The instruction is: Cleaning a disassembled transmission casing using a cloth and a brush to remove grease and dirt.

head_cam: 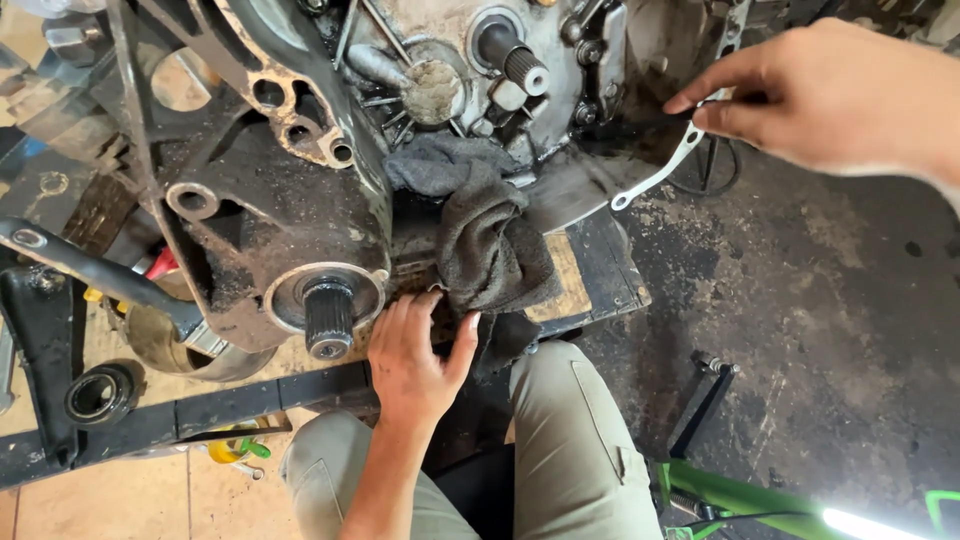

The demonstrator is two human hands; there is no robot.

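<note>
A greasy metal engine case with a splined shaft stands on a wooden board. A dark grey rag hangs from the case down onto the board. My left hand rests flat on the board at the lower edge of the rag, fingers spread, thumb touching the cloth. My right hand is at the upper right, thumb and fingers pinching the end of a thin light-coloured gasket that curves away from the case.
A black metal stand frame runs along the left and lower left, with a bearing ring in it. My knees in khaki trousers are at the bottom. A green frame lies at the lower right on the oily floor.
</note>
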